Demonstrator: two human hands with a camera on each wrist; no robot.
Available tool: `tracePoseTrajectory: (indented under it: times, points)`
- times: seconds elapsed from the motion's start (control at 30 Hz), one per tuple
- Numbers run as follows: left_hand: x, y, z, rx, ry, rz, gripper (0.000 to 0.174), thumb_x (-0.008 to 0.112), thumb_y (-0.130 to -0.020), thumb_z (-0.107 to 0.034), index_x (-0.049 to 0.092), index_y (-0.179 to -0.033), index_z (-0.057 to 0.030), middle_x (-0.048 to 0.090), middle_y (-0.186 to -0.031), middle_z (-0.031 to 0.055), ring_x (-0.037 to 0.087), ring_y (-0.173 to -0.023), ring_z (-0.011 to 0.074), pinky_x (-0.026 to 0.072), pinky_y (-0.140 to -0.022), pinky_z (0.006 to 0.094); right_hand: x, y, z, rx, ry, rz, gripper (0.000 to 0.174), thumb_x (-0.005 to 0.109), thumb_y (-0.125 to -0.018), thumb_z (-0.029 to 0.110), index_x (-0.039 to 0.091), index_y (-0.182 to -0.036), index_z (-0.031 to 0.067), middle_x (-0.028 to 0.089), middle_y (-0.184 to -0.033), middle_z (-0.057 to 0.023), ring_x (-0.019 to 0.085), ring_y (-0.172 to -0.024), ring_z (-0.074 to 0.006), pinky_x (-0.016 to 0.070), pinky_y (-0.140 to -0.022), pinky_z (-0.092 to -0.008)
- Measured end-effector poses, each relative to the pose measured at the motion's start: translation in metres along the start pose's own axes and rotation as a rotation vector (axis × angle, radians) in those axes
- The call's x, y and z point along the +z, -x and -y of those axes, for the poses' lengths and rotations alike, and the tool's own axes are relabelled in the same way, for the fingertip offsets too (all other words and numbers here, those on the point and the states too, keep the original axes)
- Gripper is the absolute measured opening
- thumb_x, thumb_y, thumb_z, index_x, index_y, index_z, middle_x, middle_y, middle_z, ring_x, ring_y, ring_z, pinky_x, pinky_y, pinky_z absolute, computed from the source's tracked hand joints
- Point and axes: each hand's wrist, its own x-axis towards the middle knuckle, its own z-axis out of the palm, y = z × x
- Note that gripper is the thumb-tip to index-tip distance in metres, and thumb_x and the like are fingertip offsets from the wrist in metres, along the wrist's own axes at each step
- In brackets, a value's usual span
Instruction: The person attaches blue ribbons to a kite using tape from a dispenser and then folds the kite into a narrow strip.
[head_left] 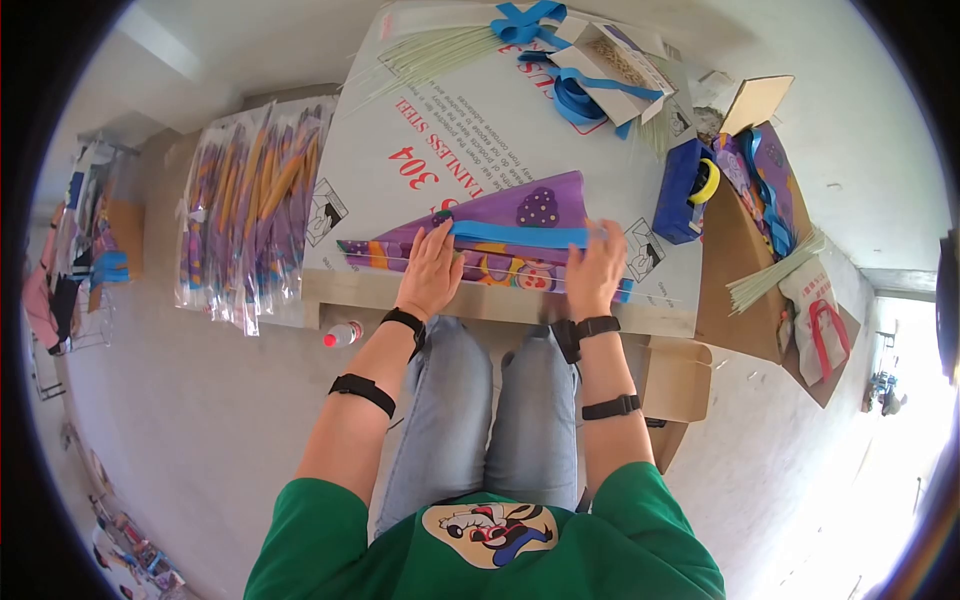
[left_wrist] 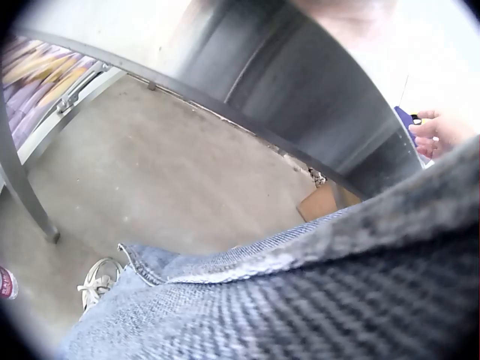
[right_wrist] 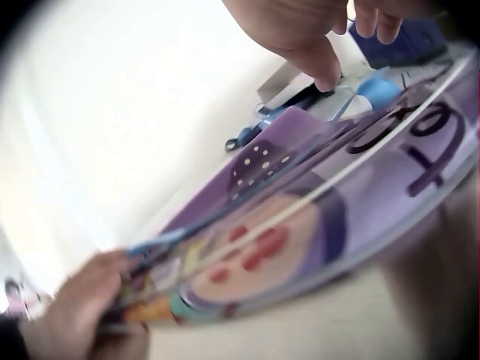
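Note:
A purple printed sheet (head_left: 495, 210), folded into a long wedge, lies at the near edge of the table with a thin white rod (right_wrist: 315, 193) along its near side. Across it runs a flat blue ribbon (head_left: 520, 235). My left hand (head_left: 430, 270) rests its fingers on the sheet at the ribbon's left end. My right hand (head_left: 597, 265), blurred in the head view, is over the ribbon's right end. In the right wrist view its thumb and fingers stand apart above the sheet.
Beyond the sheet lie pale thin sticks (head_left: 425, 55), more blue ribbon (head_left: 575, 100) and a white box (head_left: 615, 70). A blue tape dispenser (head_left: 680, 195) stands at the right, beside an open carton (head_left: 735, 290). Plastic-wrapped purple bundles (head_left: 250, 205) lie at the left.

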Motion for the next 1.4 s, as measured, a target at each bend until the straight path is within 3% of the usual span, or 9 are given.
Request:
tracePoseTrajectory:
  times: [0.07, 0.17, 0.27, 0.63, 0.93, 1.13, 1.3, 1.4]
  points:
    - [0.001, 0.000, 0.000, -0.002, -0.004, 0.005, 0.042, 0.052, -0.090, -0.022, 0.053, -0.119, 0.0081, 0.041, -0.138, 0.0123, 0.045, -0.121, 0.0240, 0.0281, -0.112, 0.0419, 0.002, 0.004, 0.006, -0.380, -0.128, 0.199, 0.049, 0.069, -0.076, 0.011, 0.054, -0.123, 0.0043, 0.049, -0.129, -0.0148, 0.046, -0.122, -0.0340, 0.0348, -0.106, -0.0461]
    - [-0.001, 0.000, -0.001, -0.019, 0.015, 0.013, 0.042, 0.052, -0.090, -0.023, 0.053, -0.119, 0.0078, 0.039, -0.139, 0.0121, 0.044, -0.122, 0.0237, 0.0277, -0.112, 0.0418, 0.012, 0.013, 0.007, -0.498, -0.149, 0.306, 0.051, 0.066, -0.081, 0.020, 0.052, -0.128, 0.0063, 0.048, -0.135, -0.0122, 0.043, -0.129, -0.0319, 0.0332, -0.108, -0.0461]
    - [-0.002, -0.002, -0.002, -0.037, 0.032, 0.011, 0.042, 0.053, -0.090, -0.023, 0.052, -0.120, 0.0066, 0.037, -0.141, 0.0119, 0.043, -0.124, 0.0237, 0.0274, -0.112, 0.0421, 0.010, 0.019, 0.012, -0.525, -0.134, 0.407, 0.053, 0.064, -0.083, 0.027, 0.051, -0.130, 0.0072, 0.047, -0.138, -0.0128, 0.042, -0.129, -0.0303, 0.0326, -0.108, -0.0460]
    - [-0.008, -0.003, -0.003, -0.020, 0.116, -0.028, 0.036, 0.058, -0.087, -0.019, 0.052, -0.115, 0.0025, 0.033, -0.144, 0.0131, 0.037, -0.130, 0.0294, 0.0285, -0.112, 0.0455, 0.016, 0.024, 0.024, -0.577, -0.112, 0.482, 0.054, 0.062, -0.085, 0.031, 0.050, -0.131, 0.0048, 0.049, -0.136, -0.0112, 0.043, -0.129, -0.0275, 0.0329, -0.109, -0.0445]
    - [-0.006, 0.000, 0.000, 0.041, 0.228, -0.092, 0.038, 0.059, -0.084, -0.011, 0.051, -0.121, -0.0097, 0.040, -0.139, 0.0126, 0.034, -0.133, 0.0347, 0.0279, -0.110, 0.0528, 0.013, 0.024, 0.030, -0.583, -0.103, 0.517, 0.057, 0.064, -0.084, 0.031, 0.049, -0.131, 0.0040, 0.048, -0.137, -0.0119, 0.042, -0.130, -0.0284, 0.0329, -0.109, -0.0439]
    - [-0.011, -0.001, -0.005, 0.097, 0.004, -0.057, 0.044, 0.056, -0.088, -0.017, 0.048, -0.131, -0.0127, 0.044, -0.138, 0.0069, 0.034, -0.133, 0.0311, 0.0247, -0.110, 0.0568, 0.016, 0.025, 0.026, -0.607, -0.075, 0.521, 0.058, 0.064, -0.083, 0.032, 0.048, -0.132, 0.0048, 0.047, -0.138, -0.0111, 0.040, -0.131, -0.0276, 0.0327, -0.109, -0.0447]
    - [-0.007, -0.001, -0.003, 0.085, -0.034, 0.046, 0.041, 0.050, -0.092, -0.022, 0.049, -0.131, -0.0095, 0.047, -0.135, 0.0053, 0.039, -0.130, 0.0230, 0.0270, -0.110, 0.0496, 0.016, 0.024, 0.022, -0.626, -0.060, 0.547, 0.060, 0.064, -0.084, 0.032, 0.044, -0.134, 0.0060, 0.043, -0.140, -0.0118, 0.039, -0.131, -0.0284, 0.0324, -0.109, -0.0448]
    - [-0.008, -0.002, 0.001, 0.081, -0.026, 0.127, 0.041, 0.047, -0.094, -0.021, 0.048, -0.132, -0.0076, 0.045, -0.137, 0.0072, 0.037, -0.131, 0.0231, 0.0263, -0.111, 0.0466, 0.015, 0.022, 0.015, -0.620, -0.126, 0.568, 0.060, 0.065, -0.083, 0.027, 0.044, -0.135, 0.0044, 0.044, -0.140, -0.0140, 0.039, -0.131, -0.0302, 0.0328, -0.108, -0.0453]
